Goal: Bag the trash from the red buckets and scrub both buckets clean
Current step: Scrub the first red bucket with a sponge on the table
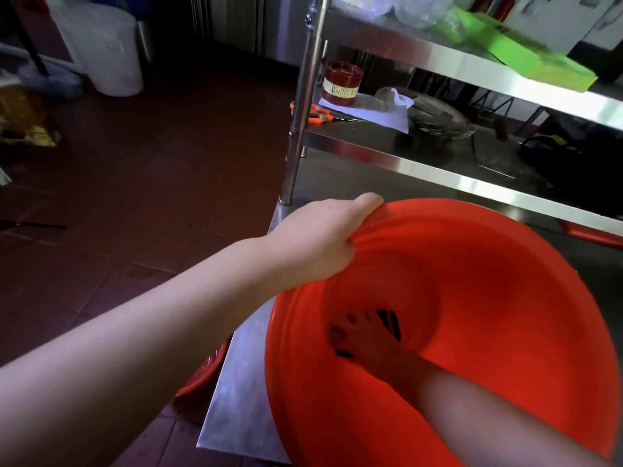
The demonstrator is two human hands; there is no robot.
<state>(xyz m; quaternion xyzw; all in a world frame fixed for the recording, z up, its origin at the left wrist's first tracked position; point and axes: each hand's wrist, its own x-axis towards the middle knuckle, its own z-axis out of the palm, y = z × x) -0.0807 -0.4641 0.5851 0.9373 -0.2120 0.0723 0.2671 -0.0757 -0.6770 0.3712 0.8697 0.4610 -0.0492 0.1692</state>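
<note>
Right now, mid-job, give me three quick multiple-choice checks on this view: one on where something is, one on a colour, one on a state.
1. Where are the orange-handled scissors?
A. In the bucket
B. On the steel rack's middle shelf, by the red tin
C. On the floor

2. What colour is the box on the rack's top shelf?
A. Blue
B. Green
C. Yellow

3. What is the left hand doing?
A. Gripping the red bucket by its rim
B. Resting flat on the table
C. Holding the scissors

Answers:
1 B: the scissors lie on the shelf beside the tin.
2 B: the box is bright green.
3 A: thumb and fingers clamp the rim, while the right hand reaches down inside the bucket.
</note>
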